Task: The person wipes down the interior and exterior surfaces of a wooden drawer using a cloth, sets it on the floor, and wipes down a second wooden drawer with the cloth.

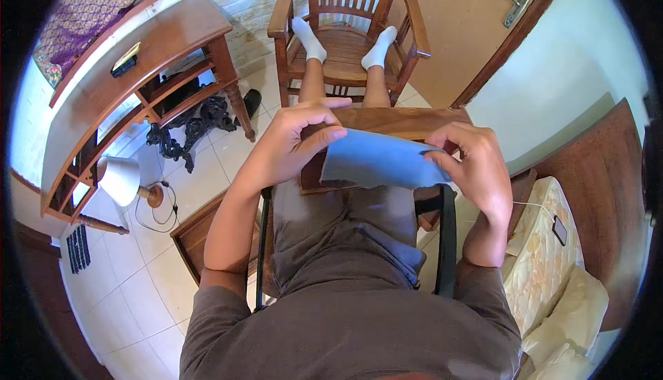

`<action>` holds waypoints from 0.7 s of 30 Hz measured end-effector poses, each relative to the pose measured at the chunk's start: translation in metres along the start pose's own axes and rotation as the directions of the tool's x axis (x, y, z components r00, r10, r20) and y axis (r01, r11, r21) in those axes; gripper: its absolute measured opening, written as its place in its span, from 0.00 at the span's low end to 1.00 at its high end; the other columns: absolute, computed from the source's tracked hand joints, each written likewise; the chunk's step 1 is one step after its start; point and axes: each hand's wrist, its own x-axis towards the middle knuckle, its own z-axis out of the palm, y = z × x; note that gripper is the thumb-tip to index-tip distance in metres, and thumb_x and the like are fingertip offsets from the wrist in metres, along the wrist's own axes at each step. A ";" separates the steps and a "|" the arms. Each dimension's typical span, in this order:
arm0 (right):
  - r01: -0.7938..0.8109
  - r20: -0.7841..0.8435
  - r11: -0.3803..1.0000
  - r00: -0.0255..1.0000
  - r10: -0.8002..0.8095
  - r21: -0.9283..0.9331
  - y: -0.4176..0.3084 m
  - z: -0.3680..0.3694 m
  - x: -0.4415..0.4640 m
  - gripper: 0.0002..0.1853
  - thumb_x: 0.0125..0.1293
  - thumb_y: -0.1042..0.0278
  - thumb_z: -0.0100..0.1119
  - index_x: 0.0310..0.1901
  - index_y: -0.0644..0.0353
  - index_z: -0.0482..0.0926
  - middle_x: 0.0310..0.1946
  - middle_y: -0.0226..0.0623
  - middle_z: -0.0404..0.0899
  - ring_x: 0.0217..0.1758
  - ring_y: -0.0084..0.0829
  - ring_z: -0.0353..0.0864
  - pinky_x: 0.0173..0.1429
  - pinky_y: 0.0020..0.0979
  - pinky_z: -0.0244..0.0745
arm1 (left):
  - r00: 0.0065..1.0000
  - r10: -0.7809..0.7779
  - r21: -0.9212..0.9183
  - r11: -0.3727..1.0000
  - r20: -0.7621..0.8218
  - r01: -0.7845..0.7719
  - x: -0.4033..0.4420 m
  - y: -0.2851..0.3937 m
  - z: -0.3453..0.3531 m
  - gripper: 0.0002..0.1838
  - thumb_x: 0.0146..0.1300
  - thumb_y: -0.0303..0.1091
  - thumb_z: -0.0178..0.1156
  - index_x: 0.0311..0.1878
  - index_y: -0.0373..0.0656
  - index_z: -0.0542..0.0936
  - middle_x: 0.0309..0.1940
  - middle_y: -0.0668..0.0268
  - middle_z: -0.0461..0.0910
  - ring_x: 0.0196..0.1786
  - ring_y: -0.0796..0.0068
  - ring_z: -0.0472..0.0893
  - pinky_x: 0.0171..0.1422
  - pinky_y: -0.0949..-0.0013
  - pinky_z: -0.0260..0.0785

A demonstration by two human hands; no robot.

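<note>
A blue sheet (383,160), paper-like with an uneven lower edge, is stretched between my hands above a small wooden table (397,119) at my lap. My left hand (286,138) pinches its upper left corner with the thumb; the index finger points out to the right. At the sheet's right end, my right hand (475,160) is closed on the edge between thumb and curled fingers. The sheet hides part of the tabletop. Whether it is paper or thin cloth, I cannot tell for sure.
My feet in white socks rest on a wooden armchair (338,38) ahead. A curved wooden desk (173,41) stands left, with a lamp (123,181) and cable on the tiled floor. On the right, a phone (559,230) lies on a mattress (542,262).
</note>
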 end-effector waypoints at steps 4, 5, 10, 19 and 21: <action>-0.074 0.031 0.996 0.997 0.076 -0.054 0.008 0.004 -0.002 0.07 0.63 0.74 0.73 0.39 0.66 0.85 0.32 0.47 0.86 0.38 0.52 0.86 0.44 0.46 0.78 | 1.000 0.031 0.045 0.999 -0.007 -0.030 -0.001 -0.002 -0.001 0.10 0.74 0.33 0.69 0.42 0.35 0.85 0.62 0.49 0.87 0.52 0.66 0.87 0.56 0.64 0.77; -0.067 0.020 0.994 0.997 0.069 -0.088 0.011 0.006 -0.003 0.06 0.64 0.74 0.72 0.39 0.66 0.85 0.32 0.47 0.86 0.39 0.51 0.86 0.45 0.46 0.78 | 1.000 0.021 0.035 0.999 -0.009 -0.021 -0.001 -0.003 -0.001 0.10 0.74 0.33 0.69 0.41 0.35 0.84 0.62 0.49 0.87 0.50 0.68 0.86 0.55 0.65 0.77; -0.020 -0.014 0.994 1.000 0.019 -0.104 0.037 0.011 -0.012 0.04 0.67 0.76 0.68 0.40 0.65 0.84 0.36 0.48 0.86 0.41 0.50 0.85 0.48 0.44 0.78 | 0.995 -0.090 0.003 0.996 0.050 0.090 -0.001 -0.002 -0.005 0.12 0.76 0.32 0.66 0.35 0.35 0.79 0.64 0.49 0.86 0.53 0.68 0.86 0.60 0.64 0.75; -0.249 0.274 0.318 0.961 -0.036 0.915 0.080 0.031 -0.030 0.17 0.78 0.51 0.58 0.49 0.59 0.82 0.51 0.37 0.86 0.50 0.31 0.83 0.56 0.36 0.77 | 0.989 -0.125 -0.066 0.989 0.075 0.130 -0.003 0.003 -0.007 0.13 0.78 0.33 0.64 0.36 0.37 0.77 0.61 0.51 0.88 0.53 0.73 0.84 0.58 0.66 0.74; -0.308 0.314 -0.062 0.916 0.250 0.949 0.070 0.076 -0.050 0.20 0.81 0.48 0.56 0.54 0.59 0.82 0.53 0.38 0.86 0.53 0.32 0.84 0.59 0.36 0.78 | 0.992 -0.126 -0.052 0.990 0.028 0.128 -0.003 0.006 -0.004 0.13 0.78 0.33 0.64 0.37 0.37 0.77 0.60 0.52 0.88 0.53 0.73 0.84 0.57 0.66 0.74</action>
